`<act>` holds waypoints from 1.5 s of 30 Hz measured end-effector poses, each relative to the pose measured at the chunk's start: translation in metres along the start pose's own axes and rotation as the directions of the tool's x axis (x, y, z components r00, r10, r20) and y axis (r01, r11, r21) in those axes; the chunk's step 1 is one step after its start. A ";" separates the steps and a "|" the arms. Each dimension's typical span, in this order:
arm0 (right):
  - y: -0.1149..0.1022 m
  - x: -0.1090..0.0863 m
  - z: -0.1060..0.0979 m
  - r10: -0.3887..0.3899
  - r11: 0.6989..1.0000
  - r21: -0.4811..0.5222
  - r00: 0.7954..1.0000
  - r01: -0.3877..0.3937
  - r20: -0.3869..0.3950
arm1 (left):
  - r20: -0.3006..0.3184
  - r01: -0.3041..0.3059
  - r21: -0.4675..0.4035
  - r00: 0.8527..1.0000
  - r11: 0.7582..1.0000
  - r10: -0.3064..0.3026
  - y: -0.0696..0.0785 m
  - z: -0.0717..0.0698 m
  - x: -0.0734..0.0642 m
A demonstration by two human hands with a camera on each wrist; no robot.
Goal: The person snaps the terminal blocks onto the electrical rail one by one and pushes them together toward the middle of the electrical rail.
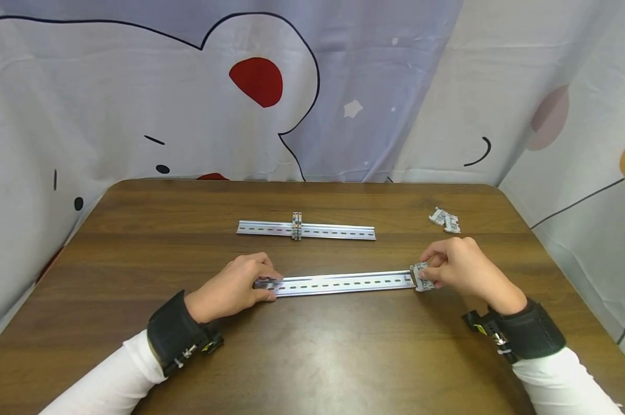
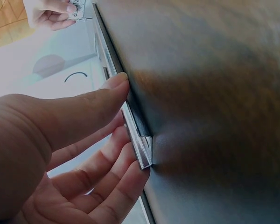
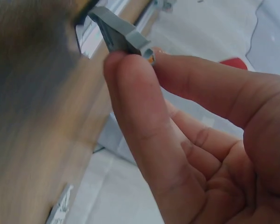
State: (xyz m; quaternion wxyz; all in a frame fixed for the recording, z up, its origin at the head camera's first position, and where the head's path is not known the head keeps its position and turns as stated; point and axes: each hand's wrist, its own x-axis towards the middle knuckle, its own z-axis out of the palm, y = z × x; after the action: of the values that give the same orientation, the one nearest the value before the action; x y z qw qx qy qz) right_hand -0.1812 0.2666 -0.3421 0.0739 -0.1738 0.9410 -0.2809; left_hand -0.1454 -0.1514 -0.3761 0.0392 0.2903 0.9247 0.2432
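A slotted metal DIN rail [image 1: 343,282] lies across the middle of the table. At its left end my left hand [image 1: 237,282] grips it, thumb on the near edge and fingers on the far edge; the left wrist view shows the rail's end [image 2: 142,156] between them. My right hand [image 1: 460,268] pinches a grey terminal block [image 1: 421,278] at the rail's right end. In the right wrist view that block [image 3: 119,30] sits between thumb and fingertips, tilted. Whether it touches the rail I cannot tell.
Farther back, a shorter DIN rail [image 1: 338,231] carries a few terminal blocks [image 1: 296,226] near its middle. Loose grey terminal blocks [image 1: 451,223] lie at the back right of the wooden table [image 1: 312,357]. A printed curtain [image 1: 364,92] hangs behind the table.
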 end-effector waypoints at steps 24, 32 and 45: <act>-0.028 0.021 0.029 -0.135 0.953 -0.294 0.971 0.073 -0.196 | -0.028 0.009 0.006 1.000 1.000 -0.008 0.002 -0.007 0.007; -0.027 0.024 0.024 -0.113 0.966 -0.247 0.984 0.077 -0.137 | -0.027 0.021 0.018 0.999 1.000 -0.021 0.001 -0.006 0.008; 0.005 0.012 -0.006 -0.053 0.934 0.350 0.942 -0.071 0.332 | -0.010 0.043 -0.041 0.999 0.998 -0.043 0.000 0.001 0.001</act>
State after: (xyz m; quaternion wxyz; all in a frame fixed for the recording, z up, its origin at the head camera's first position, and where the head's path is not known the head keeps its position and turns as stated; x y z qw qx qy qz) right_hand -0.1955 0.2690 -0.3400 0.2647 -0.1982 0.8485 -0.4131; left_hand -0.1460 -0.1503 -0.3771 0.0453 0.2681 0.9258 0.2627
